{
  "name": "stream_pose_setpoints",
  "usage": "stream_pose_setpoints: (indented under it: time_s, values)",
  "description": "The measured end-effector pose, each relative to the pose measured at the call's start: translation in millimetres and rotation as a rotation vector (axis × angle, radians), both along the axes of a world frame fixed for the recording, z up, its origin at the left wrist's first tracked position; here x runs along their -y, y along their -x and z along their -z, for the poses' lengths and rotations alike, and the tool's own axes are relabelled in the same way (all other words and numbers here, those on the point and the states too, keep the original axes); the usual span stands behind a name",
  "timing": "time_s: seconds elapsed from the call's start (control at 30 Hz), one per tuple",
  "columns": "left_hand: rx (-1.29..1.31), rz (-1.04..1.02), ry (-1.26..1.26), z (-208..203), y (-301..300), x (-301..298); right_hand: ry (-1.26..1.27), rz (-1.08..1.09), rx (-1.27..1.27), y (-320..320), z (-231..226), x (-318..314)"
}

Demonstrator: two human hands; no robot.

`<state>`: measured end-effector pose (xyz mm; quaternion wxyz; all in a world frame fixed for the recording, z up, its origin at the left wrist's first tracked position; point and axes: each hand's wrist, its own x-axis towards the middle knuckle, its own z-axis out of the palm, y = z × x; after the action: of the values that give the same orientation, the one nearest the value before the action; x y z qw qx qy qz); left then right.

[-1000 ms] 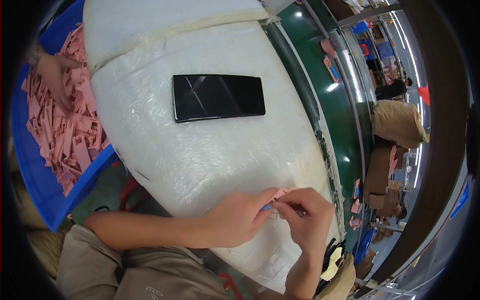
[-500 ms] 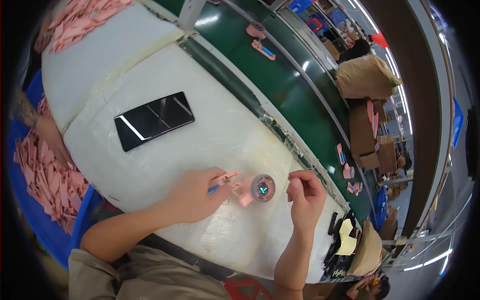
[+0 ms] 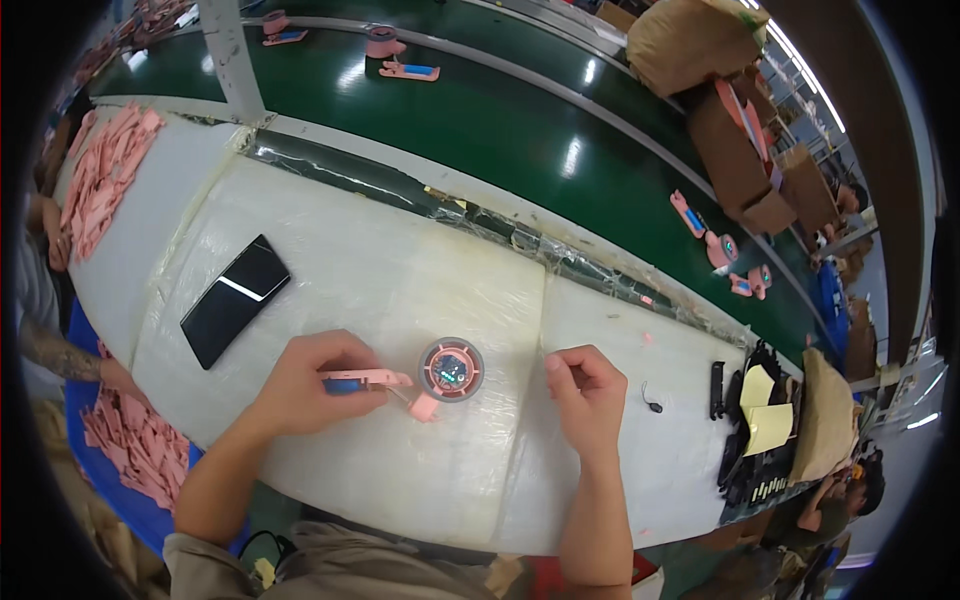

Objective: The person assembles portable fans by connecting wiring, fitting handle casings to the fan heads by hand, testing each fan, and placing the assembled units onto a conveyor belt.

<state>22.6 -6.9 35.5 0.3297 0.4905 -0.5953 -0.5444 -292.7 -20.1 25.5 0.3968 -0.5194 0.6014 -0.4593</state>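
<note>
My left hand (image 3: 310, 385) is closed around a pink handle piece (image 3: 385, 377) with a blue cylinder (image 3: 343, 385) in it. Just right of its fingertips is a round pink fan head (image 3: 450, 370) with a grey ring and small green lights at its centre. A small pink stem (image 3: 424, 408) juts from the fan head toward the handle, and what look like thin wires run between them. My right hand (image 3: 590, 395) hovers to the right of the fan head, apart from it, with thumb and fingers curled together. Whatever is between those fingertips, if anything, cannot be made out.
A black phone-like slab (image 3: 235, 300) lies on the plastic-covered table (image 3: 330, 240). Beyond runs a green conveyor (image 3: 520, 150) carrying pink parts. Black pieces and yellow paper (image 3: 767, 410) sit right. Left, another person's arm reaches over a blue bin (image 3: 110, 480) of pink pieces.
The view has swung, so the table and conveyor appear turned. The fan head now shows its face upward. My left hand still holds the handle piece; my right hand stays curled.
</note>
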Motion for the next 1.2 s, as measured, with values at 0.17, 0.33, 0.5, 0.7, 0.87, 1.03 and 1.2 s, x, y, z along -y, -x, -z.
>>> stream_pose_setpoints:
  time_s: [0.17,0.33,0.5,0.7,0.87,1.03,1.2]
  values:
    - [0.035,-0.145,0.133,16,5,-8,0.095,-0.116,-0.229,-10,-11,-2]
    - [-0.001,-0.209,0.038,18,8,-5,0.045,-0.152,-0.227,-14,-13,-3]
    - [0.044,-0.213,0.036,17,6,-7,0.054,-0.195,-0.244,-14,-4,-3]
    - [0.011,-0.205,0.044,16,9,-3,0.049,-0.205,-0.291,-16,-4,-1]
    - [0.025,-0.222,0.037,19,10,-3,0.083,-0.225,-0.282,-16,-1,-2]
    - [0.049,-0.215,0.023,14,9,-5,0.139,-0.29,-0.294,-15,-8,-7]
    - [0.019,-0.214,-0.005,18,7,-7,0.176,-0.383,-0.29,-17,-14,-12]
